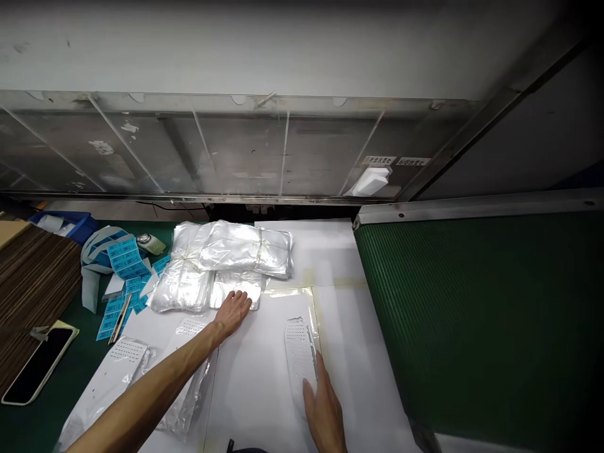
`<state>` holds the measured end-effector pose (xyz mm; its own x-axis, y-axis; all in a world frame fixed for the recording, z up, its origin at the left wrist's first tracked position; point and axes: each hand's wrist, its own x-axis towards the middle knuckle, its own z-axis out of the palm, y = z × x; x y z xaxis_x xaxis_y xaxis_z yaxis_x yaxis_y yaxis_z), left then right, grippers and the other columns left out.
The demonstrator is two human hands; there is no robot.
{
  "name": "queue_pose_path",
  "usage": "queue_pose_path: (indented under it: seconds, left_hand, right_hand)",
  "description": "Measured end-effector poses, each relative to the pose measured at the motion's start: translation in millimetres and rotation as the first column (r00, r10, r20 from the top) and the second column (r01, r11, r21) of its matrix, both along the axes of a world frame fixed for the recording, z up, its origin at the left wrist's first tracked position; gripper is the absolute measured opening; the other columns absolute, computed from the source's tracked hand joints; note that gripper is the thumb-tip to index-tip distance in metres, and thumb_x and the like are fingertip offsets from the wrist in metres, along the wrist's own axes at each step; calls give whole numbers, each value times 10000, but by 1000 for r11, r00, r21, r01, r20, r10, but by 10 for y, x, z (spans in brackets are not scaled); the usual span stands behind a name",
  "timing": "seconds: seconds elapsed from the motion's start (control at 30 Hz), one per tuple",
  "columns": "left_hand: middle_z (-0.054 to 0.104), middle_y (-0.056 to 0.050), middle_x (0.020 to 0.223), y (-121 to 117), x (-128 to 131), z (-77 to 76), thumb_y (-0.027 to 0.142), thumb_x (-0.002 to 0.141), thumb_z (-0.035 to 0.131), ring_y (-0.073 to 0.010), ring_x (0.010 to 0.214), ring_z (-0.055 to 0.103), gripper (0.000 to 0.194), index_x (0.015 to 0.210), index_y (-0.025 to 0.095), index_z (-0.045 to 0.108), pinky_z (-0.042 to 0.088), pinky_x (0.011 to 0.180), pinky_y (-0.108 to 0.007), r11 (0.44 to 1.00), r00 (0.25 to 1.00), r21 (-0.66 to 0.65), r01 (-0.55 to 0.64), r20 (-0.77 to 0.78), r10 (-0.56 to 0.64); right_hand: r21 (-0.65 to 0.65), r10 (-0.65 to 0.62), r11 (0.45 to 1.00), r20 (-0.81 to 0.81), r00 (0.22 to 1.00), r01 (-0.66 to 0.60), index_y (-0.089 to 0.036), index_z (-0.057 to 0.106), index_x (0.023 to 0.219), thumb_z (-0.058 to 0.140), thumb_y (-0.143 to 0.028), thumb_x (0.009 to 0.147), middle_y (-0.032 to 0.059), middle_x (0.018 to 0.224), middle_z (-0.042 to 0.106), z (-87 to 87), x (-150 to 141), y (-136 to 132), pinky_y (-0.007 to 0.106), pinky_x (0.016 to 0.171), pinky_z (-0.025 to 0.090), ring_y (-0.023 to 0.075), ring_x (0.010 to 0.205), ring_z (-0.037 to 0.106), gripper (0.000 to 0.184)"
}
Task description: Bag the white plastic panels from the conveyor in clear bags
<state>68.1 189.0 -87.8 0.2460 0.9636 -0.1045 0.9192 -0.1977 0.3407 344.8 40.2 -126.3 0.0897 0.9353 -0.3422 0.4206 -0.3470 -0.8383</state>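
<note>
Brown corrugated cardboard (pixel 33 283) lay at the far left, with a black smartphone (pixel 38 366) resting on the green mat (pixel 44 425) beside it. Farther back sat a blue plastic bin (pixel 66 225). Next came a looped blue-and-grey strip (pixel 92 270) and sheets of blue labels (pixel 125 259), spread across the mat. A white perforated panel in clear film (pixel 111 371) lay at lower left, just beside the left forearm, and a second bagged panel (pixel 191 327) lay partly beneath that arm. Bundled clear plastic bags (pixel 240 248) were heaped at the far end of a white work board (pixel 257 390), with a scuffed acrylic guard (pixel 212 151) rising behind them. The left hand (pixel 231 313) was open, its fingers loosely spread and touching a flat pack of clear bags (pixel 238 289). To the right, a third bagged perforated panel (pixel 299 358) lay lengthwise on the board. The right hand (pixel 323 409) curved against the panel's lower end, though whether it was gripping could not be told. At the far right ran a green ribbed conveyor belt (pixel 472 314), edged by a steel rail (pixel 472 204).
</note>
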Motion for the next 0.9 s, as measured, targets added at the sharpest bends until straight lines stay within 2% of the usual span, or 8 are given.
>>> queue_pose_path:
  seconds: [0.13, 0.3, 0.43, 0.5, 0.6, 0.77, 0.83, 0.9]
  left_hand:
    - [609, -44, 873, 5, -64, 14, 276, 875, 494, -195, 874, 562, 167, 852, 145, 595, 417, 840, -411, 999, 999, -27, -40, 23, 40]
    - [666, -71, 965, -7, -31, 160, 373, 892, 348, -203, 828, 626, 331, 992, 183, 601, 482, 713, -318, 955, 930, -58, -291, 216, 297]
    - [683, -54, 953, -55, 2, 359, 436, 833, 425, -209, 828, 641, 330, 900, 182, 625, 494, 697, -293, 915, 842, -129, -382, 360, 402]
    - [687, -48, 908, -97, 18, 470, 438, 807, 477, -214, 833, 635, 297, 839, 186, 632, 485, 727, -302, 907, 811, -160, -389, 407, 420]
    - [682, -37, 829, -184, 64, 650, 440, 790, 522, -220, 832, 622, 269, 775, 193, 627, 461, 769, -320, 899, 773, -193, -394, 459, 437]
    - [666, -22, 805, -494, 311, 1001, 459, 786, 560, -202, 796, 600, 273, 794, 194, 627, 456, 731, -289, 892, 712, -275, -360, 537, 453]
    - [646, -8, 751, -676, 467, 1130, 435, 767, 606, -179, 746, 576, 246, 760, 190, 627, 445, 689, -258, 872, 629, -372, -318, 605, 488]
    - [621, 4, 686, -855, 614, 1221, 396, 743, 655, -155, 697, 546, 221, 709, 180, 624, 428, 664, -237, 827, 481, -500, -257, 676, 558]
  right_hand:
    - [24, 26, 999, -66, 997, -25, -319, 168, 1435, 434, -425, 856, 14, 1446, 355, -64, 41, -10, 422, 1014, 375, 261, 1249, 426, 646]
    - [-83, -84, 994, -231, 969, 67, -323, 164, 1434, 504, -430, 812, 13, 1405, 419, 80, 90, 74, 403, 1003, 388, 254, 1219, 464, 717]
    - [-85, -81, 995, -329, 941, 56, -271, 451, 1320, 504, -442, 816, 36, 1330, 501, 234, 87, 174, 383, 988, 395, 257, 1194, 477, 534]
    - [-48, -27, 999, -310, 950, 12, -244, 615, 1143, 487, -434, 829, 54, 1174, 600, 329, 53, 235, 386, 940, 423, 265, 1104, 531, 389]
    - [-1, 38, 999, -284, 958, -40, -248, 665, 1001, 460, -391, 849, 51, 957, 630, 517, -49, 336, 369, 788, 477, 249, 915, 587, 293]
    - [67, 124, 992, -230, 965, -112, -253, 658, 859, 557, -458, 798, 30, 946, 599, 946, -308, 510, 321, 777, 465, 222, 906, 572, 236]
    - [111, 183, 980, -209, 961, -162, -264, 655, 873, 606, -507, 755, 18, 930, 587, 1116, -399, 563, 305, 767, 457, 208, 877, 569, 275]
    - [173, 269, 957, -211, 940, -235, -270, 656, 878, 609, -510, 757, 5, 888, 571, 1248, -458, 590, 282, 744, 450, 183, 830, 565, 273]
